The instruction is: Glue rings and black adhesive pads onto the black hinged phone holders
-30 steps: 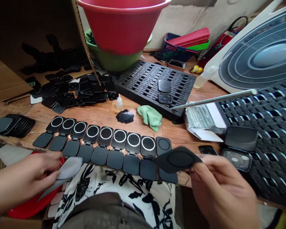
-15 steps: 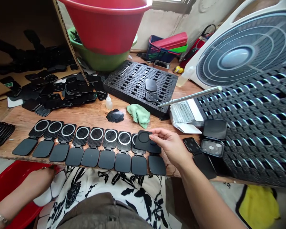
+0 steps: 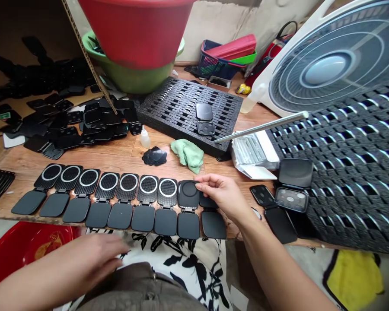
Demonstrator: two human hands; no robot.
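Note:
My right hand (image 3: 218,192) pinches the edge of a square black plate with a ring groove (image 3: 188,193), which lies over the upper half of the eighth hinged case in a row. Beneath it, that case's lower black flap (image 3: 188,224) lies flat. To its left, several hinged black cases (image 3: 148,185) are spread open, white rings showing in their upper halves. The last case (image 3: 213,224) is partly covered by my right hand. My left hand (image 3: 105,250), somewhat blurred, hangs over the lap with fingers stretched and apart, nothing visible in them.
Black foam racks (image 3: 191,97) stand behind and at the right (image 3: 353,172). A green cloth (image 3: 188,153), a small dropper bottle (image 3: 145,138) and black film pieces (image 3: 154,156) lie mid-table. Heaped black cases (image 3: 94,121) are at left. A red basin (image 3: 16,246) sits below.
The plate in my right hand has moved slightly left and down, now lining up with the eighth case. My left hand has come from over the red basin rightward above the lap.

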